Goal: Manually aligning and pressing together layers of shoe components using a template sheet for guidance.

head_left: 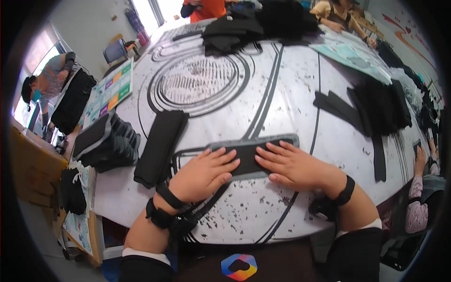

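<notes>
A flat black cloth strip [245,158] lies on a larger grey-edged piece [221,142], close in front of me on the white table. My left hand [203,174] presses flat on its left end, fingers spread. On its right end rests my right hand [292,165], palm down, with the fingers apart. Neither hand grips anything. Left of my left hand lies a long folded stack of black cloth [162,143]. Beyond that stands a pile of grey-edged black pads [107,143].
The white table [253,211] has black printed lines and dark flecks. Black strips [376,105] lie in a heap at the right. A large heap of black cloth [263,23] covers the far end. Other people stand or sit around the table; a cardboard box [37,169] is at left.
</notes>
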Tool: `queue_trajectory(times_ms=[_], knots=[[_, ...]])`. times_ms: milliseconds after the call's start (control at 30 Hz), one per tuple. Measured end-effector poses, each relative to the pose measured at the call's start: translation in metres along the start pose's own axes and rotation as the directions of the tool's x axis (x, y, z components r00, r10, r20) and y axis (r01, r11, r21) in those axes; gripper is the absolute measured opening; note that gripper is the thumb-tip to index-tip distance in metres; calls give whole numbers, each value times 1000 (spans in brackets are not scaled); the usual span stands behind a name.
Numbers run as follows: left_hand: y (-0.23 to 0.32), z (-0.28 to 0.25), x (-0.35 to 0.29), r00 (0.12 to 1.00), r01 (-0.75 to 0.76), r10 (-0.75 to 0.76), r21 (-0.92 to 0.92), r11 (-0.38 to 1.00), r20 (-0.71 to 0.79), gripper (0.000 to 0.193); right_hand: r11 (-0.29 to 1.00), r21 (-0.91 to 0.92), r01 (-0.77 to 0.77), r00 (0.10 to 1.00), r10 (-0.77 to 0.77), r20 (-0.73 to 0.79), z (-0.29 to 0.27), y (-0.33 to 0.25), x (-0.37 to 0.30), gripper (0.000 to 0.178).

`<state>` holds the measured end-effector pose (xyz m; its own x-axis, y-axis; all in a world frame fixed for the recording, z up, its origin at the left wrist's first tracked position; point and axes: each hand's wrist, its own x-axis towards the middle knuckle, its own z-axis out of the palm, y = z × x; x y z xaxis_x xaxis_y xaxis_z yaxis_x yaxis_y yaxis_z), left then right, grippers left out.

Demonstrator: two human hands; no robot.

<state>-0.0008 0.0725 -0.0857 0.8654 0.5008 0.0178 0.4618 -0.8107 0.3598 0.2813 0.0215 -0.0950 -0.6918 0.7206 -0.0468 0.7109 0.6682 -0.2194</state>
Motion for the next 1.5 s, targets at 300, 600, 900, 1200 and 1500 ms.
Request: queue_trajectory(times_ms=[300,600,900,1200,1500], knots=[[4,-15,2,996,31,-28,37,999,-87,29,968,192,-159,981,176,-77,-13,29,-12,54],[-8,-26,25,987,146,-148,-38,989,-63,60,876,337,-345,889,420,-181,-21,27,-12,81],[-40,-11,18,947,286,-318,-335,898,-43,60,900,328,-287,896,373,-241,-10,35,-12,84],[-28,-15,7,966,189,-253,-548,815,-43,46,885,413,-213,897,345,-275,-11,32,-11,88],[7,-44,5,813,-126,-32,-230,965,-581,29,861,496,113,696,288,-658,-21,30,-16,28]])
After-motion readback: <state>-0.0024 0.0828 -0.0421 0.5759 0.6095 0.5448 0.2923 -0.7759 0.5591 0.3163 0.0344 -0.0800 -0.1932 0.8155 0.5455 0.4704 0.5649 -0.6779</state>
